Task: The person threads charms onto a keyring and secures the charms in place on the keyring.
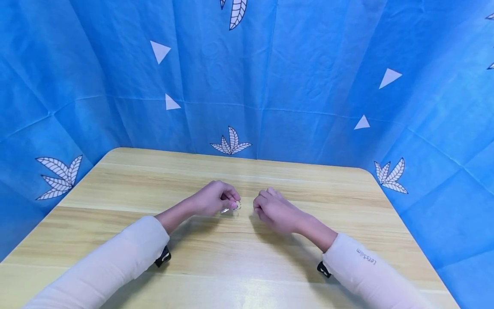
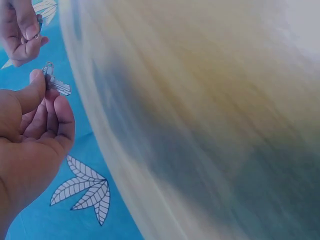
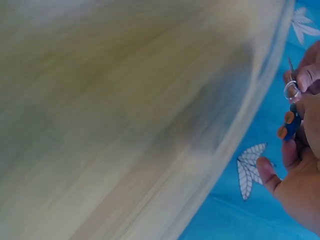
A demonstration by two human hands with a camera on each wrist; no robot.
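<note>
Between thumb and fingertips, my left hand (image 1: 214, 198) pinches a silver key (image 2: 61, 87) whose toothed blade sticks out. A metal key ring (image 3: 291, 90) rises from the same grip. Facing it, my right hand (image 1: 277, 211) has its fingers curled around a small blue and orange trinket (image 3: 292, 127), which the head view hides behind the hand. In the right wrist view the trinket's upper end sits just below the ring. Both hands are held over the table, a short gap apart in the head view.
A light wood-grain table (image 1: 231, 257) spreads under both forearms. Blue cloth (image 1: 293, 77) with printed leaves and white triangles hangs behind and along its sides. Long pale sleeves (image 1: 112, 262) cover the arms, and a dark strap (image 1: 164, 256) shows below the left cuff.
</note>
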